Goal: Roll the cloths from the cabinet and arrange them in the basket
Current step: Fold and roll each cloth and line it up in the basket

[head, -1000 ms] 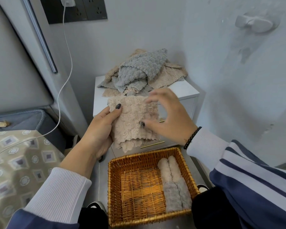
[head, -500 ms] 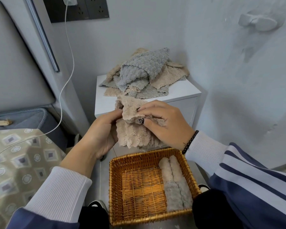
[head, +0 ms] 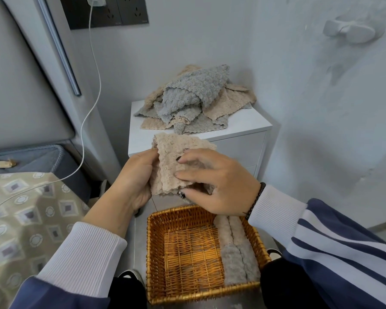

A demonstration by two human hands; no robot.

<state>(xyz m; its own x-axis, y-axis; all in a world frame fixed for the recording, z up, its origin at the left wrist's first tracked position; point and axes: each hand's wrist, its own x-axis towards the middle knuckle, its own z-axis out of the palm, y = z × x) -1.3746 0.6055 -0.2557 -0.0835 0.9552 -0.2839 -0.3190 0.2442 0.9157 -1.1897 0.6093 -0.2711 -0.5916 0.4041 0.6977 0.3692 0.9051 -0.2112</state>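
Cloth [head: 176,161], beige and folded, sits between both hands above the basket [head: 156,259]. Left hand [head: 136,179] grips its left edge; right hand [head: 218,184] lies across its front, thumb curled under. Four rolls [head: 236,253] lie below the right wrist. Beyond the hands, a pile [head: 194,101] tops the cabinet [head: 243,139].

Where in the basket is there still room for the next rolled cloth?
The basket floor is bare on its left and middle, up to the rolled cloths packed along its right wall. The cabinet top is crowded by the cloth pile.
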